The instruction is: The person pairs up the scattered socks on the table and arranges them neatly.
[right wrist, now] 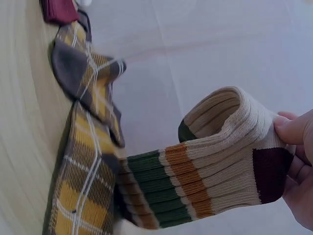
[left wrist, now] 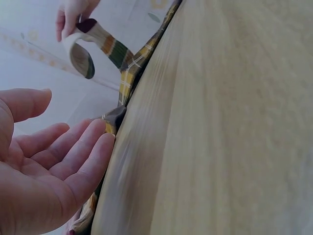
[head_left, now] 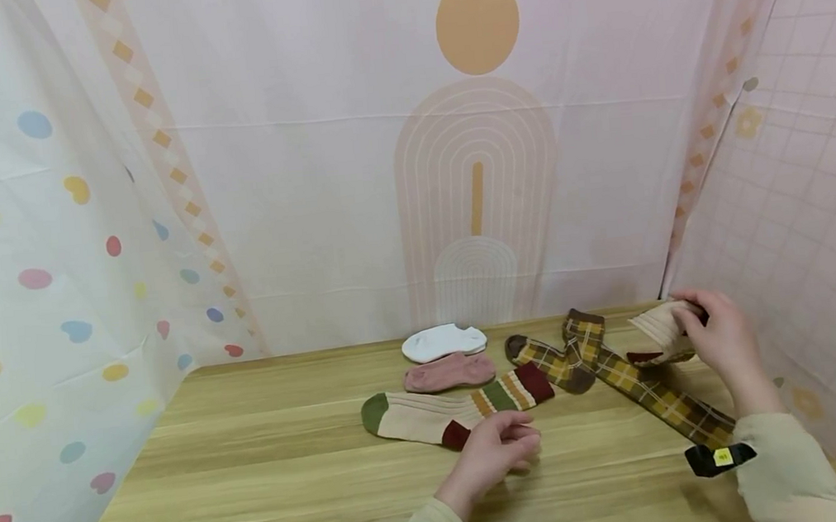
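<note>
My right hand (head_left: 723, 338) pinches a cream ribbed sock (right wrist: 215, 171) near its dark red heel, lifting it above the right side of the table. Its green, orange and brown striped cuff hangs down by the plaid socks in the right wrist view. My left hand (head_left: 489, 451) hovers palm-up with relaxed fingers and holds nothing. Just beyond it, a matching cream sock (head_left: 417, 417) with green toe and dark red heel lies flat. Yellow-and-brown plaid socks (head_left: 657, 396) lie crossed between that sock and my right hand.
A pink ankle sock (head_left: 450, 372) and a white ankle sock (head_left: 440, 343) lie at the back of the wooden table (head_left: 256, 457). Patterned curtains (head_left: 310, 221) hang behind and on both sides. A black strap with a yellow tag (head_left: 722, 457) is on my right wrist.
</note>
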Action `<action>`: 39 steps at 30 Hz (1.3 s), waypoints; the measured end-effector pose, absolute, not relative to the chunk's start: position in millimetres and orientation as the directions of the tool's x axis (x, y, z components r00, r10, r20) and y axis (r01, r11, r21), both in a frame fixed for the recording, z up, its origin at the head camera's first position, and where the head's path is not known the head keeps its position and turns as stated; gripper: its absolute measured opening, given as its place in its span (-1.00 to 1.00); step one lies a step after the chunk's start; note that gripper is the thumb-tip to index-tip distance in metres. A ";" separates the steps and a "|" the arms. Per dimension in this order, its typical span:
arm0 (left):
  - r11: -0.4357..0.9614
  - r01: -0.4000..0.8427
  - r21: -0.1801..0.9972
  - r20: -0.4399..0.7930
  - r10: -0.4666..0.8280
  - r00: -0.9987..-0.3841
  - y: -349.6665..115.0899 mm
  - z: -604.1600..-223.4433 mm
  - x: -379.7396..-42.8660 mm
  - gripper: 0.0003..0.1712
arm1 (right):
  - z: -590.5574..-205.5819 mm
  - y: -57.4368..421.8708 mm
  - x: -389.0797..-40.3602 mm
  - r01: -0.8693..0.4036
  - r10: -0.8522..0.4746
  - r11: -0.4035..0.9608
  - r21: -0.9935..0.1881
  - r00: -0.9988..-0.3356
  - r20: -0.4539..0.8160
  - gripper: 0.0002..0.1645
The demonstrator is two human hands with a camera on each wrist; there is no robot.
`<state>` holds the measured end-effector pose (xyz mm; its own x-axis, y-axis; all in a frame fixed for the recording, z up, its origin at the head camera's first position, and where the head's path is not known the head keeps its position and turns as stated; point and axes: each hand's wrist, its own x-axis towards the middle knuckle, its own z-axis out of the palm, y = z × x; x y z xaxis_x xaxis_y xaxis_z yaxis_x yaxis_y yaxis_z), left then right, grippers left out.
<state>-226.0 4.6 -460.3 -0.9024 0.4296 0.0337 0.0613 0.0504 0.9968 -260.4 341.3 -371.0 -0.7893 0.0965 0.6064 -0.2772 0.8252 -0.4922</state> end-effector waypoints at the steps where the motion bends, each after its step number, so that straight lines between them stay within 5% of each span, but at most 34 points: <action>1: 0.050 0.062 0.997 0.035 0.427 -0.903 4.1 -460.0 -226.3 -0.61 | -369.4 338.5 -258.8 -0.290 0.087 0.824 -0.487 -0.784 0.615 -0.74; 13: 0.069 0.071 0.995 0.036 0.410 -0.911 -3.4 -458.2 -233.3 -0.58 | -390.9 299.1 -253.4 -0.522 -0.205 0.797 -0.302 -0.705 0.679 -0.70; 18: 0.067 0.061 0.996 0.028 0.412 -0.911 -5.8 -458.7 -234.4 -0.59 | -408.4 288.4 -250.7 -0.629 -0.425 0.732 -0.261 -0.722 0.546 -0.66; 24: 0.067 0.063 0.996 0.030 0.409 -0.912 -7.8 -458.5 -235.8 -0.59 | -421.0 287.0 -244.0 -0.717 -0.644 0.543 -0.437 -0.689 0.331 -0.76; 32: 0.077 0.044 0.996 0.008 0.413 -0.911 -5.9 -458.8 -237.4 -0.58 | -435.6 284.7 -239.7 -0.835 -0.719 0.400 -0.379 -0.542 0.435 -0.65; 39: 0.086 0.055 0.995 0.015 0.403 -0.915 -3.5 -461.3 -239.7 -0.58 | -439.3 277.4 -237.0 -0.866 -0.730 0.379 -0.327 -0.497 0.469 -0.59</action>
<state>-239.7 -3.5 -461.3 -0.9150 0.4031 0.0155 0.0549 0.0865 0.9947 -237.0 277.4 -439.3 -0.4966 -0.7304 0.4689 -0.8658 0.3786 -0.3271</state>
